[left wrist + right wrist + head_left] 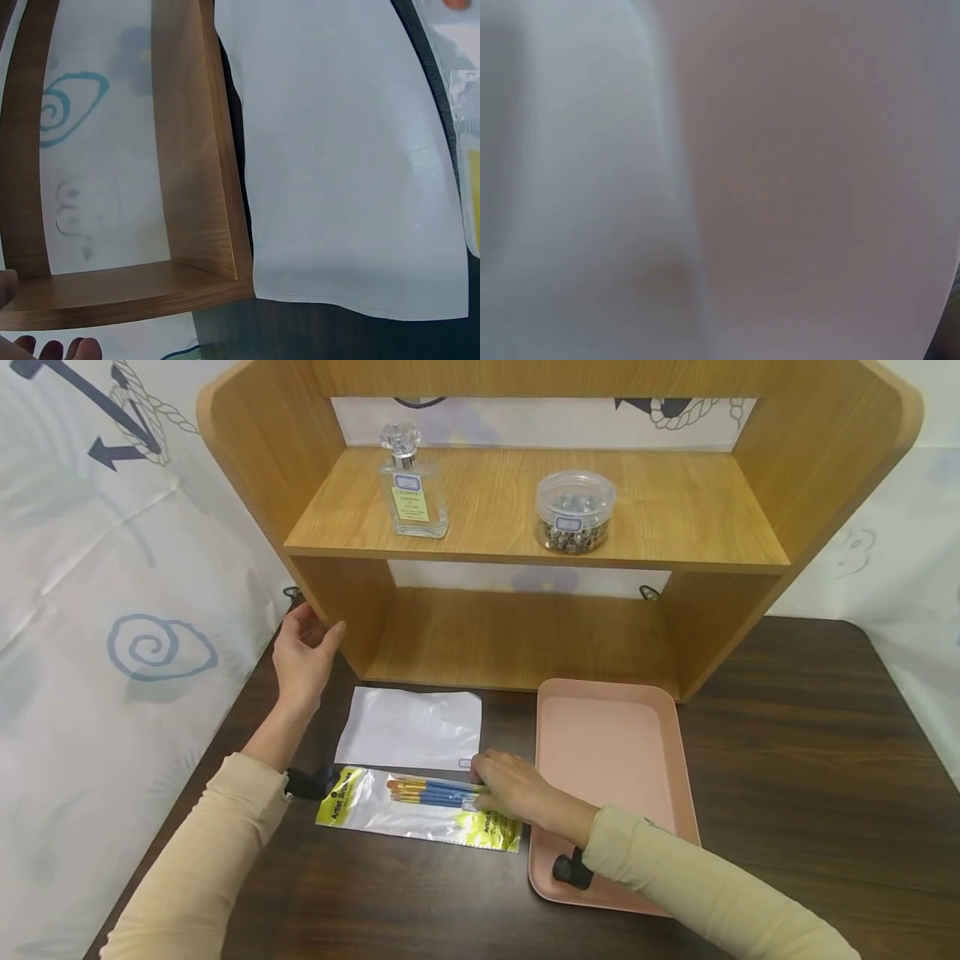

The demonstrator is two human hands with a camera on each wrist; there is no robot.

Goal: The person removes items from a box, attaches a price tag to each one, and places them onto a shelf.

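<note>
In the head view, my left hand [306,652] grips the left side panel of the wooden shelf [247,452], its thumb on the inner side and its fingers on the outer side. My right hand [517,789] pinches a flat pack of paintbrushes [360,797] near its right end. Several blue-handled brushes show in the pack, their handle ends hidden under that hand. Just behind the pack lies a white sheet-like pouch [412,727] with a small label. The right forearm passes over a pink tray [607,735], which fills the blurred right wrist view.
On the upper shelf board stand a glass perfume bottle [412,497] and a round clear jar [574,514] of small metallic pieces. Everything rests on a dark wooden table [810,760]. A patterned white cloth [90,568] hangs around it.
</note>
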